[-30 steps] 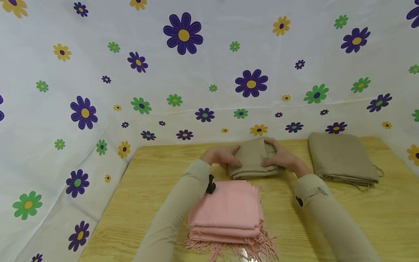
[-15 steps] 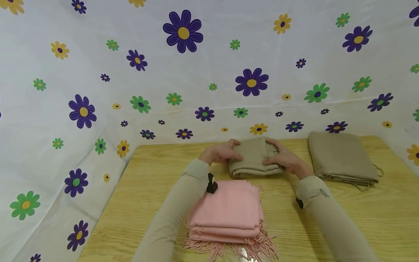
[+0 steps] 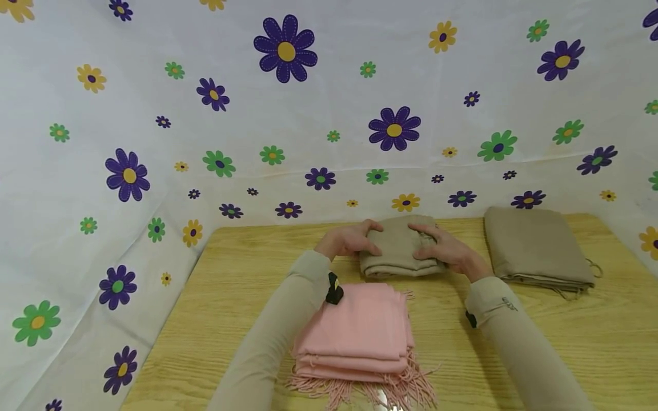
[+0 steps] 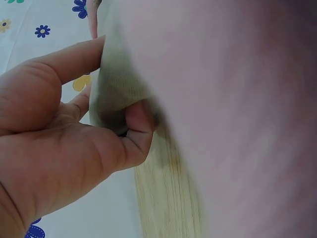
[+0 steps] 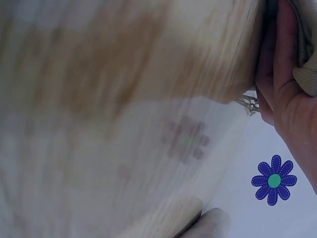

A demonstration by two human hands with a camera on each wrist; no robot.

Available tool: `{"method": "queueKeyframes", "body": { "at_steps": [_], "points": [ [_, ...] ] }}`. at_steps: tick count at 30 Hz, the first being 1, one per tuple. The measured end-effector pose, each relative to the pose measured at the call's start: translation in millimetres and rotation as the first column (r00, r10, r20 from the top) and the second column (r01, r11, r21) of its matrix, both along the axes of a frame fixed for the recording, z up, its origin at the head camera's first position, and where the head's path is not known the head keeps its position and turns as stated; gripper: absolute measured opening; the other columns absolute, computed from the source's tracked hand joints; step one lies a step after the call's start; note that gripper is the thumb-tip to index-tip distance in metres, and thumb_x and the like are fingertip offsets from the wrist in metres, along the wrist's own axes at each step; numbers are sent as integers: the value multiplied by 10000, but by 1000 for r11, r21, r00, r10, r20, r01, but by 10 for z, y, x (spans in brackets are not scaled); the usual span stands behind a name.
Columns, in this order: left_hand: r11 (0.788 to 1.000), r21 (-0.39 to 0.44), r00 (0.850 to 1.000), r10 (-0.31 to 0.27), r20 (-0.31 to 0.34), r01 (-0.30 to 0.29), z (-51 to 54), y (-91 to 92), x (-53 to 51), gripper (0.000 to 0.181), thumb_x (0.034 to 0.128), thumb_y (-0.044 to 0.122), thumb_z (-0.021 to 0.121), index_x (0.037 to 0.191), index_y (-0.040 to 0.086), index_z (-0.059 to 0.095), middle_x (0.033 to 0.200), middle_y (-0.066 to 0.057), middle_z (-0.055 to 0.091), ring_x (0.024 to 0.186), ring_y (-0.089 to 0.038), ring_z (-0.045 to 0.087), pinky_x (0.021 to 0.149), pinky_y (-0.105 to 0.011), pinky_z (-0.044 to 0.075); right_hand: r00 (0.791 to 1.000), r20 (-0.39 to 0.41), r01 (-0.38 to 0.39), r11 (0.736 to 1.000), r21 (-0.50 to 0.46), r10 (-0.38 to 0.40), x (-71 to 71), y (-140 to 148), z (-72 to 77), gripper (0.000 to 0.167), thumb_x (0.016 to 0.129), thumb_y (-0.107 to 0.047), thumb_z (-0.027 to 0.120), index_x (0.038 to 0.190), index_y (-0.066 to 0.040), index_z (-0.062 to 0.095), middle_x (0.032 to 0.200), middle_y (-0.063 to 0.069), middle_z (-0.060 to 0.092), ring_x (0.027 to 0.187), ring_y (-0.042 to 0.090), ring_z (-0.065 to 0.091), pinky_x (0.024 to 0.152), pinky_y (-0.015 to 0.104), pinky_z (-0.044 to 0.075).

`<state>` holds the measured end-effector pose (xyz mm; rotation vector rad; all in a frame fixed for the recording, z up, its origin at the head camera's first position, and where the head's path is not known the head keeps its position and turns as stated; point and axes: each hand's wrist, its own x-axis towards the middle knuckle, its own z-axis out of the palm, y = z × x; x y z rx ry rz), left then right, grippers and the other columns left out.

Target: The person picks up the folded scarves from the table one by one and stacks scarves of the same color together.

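Note:
A small folded beige cloth [image 3: 396, 245] lies at the back middle of the table between both hands. My left hand [image 3: 349, 240] grips its left side, thumb toward the front and fingers at the back edge. In the left wrist view the left hand [image 4: 74, 129] has its thumb and fingers around the cloth's edge [image 4: 116, 84]. My right hand [image 3: 447, 248] holds the right side, its index finger over the top near the back. The right wrist view shows part of the right hand [image 5: 292, 94] against the cloth [image 5: 308, 74].
A folded pink fringed cloth [image 3: 357, 331] lies in front, partly behind the left sleeve. A larger folded beige cloth [image 3: 534, 245] is at the back right of the wooden table [image 3: 205, 308]. A white flowered sheet [image 3: 329, 103] hangs behind and at the sides.
The fingers of my right hand have shifted left over the top of the small beige cloth. The left hand has barely moved, and the other cloths lie as before.

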<state>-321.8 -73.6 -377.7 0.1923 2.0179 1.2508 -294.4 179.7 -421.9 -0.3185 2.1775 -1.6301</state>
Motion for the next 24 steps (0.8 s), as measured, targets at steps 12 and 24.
{"method": "queueKeyframes", "body": {
  "at_steps": [12, 24],
  "points": [
    [996, -62, 984, -78, -163, 69, 5, 10, -15, 634, 909, 50, 681, 1446, 136, 354, 1495, -169, 279, 1217, -263, 410, 933, -360, 451, 998, -47, 35, 999, 33, -33, 13, -33, -21, 784, 852, -29, 709, 1543, -75, 341, 1610, 246, 102, 1388, 434, 212, 1138, 583, 193],
    [993, -53, 938, -114, -327, 102, 149, 43, 25, 630, 887, 31, 680, 1434, 87, 371, 1519, -161, 265, 1326, -282, 345, 1082, -376, 350, 997, -45, 61, 996, -62, -64, 60, 6, 110, 808, 855, -5, 694, 1558, -77, 302, 1609, 243, 82, 1376, 407, 214, 1133, 539, 201]
  ]
}}
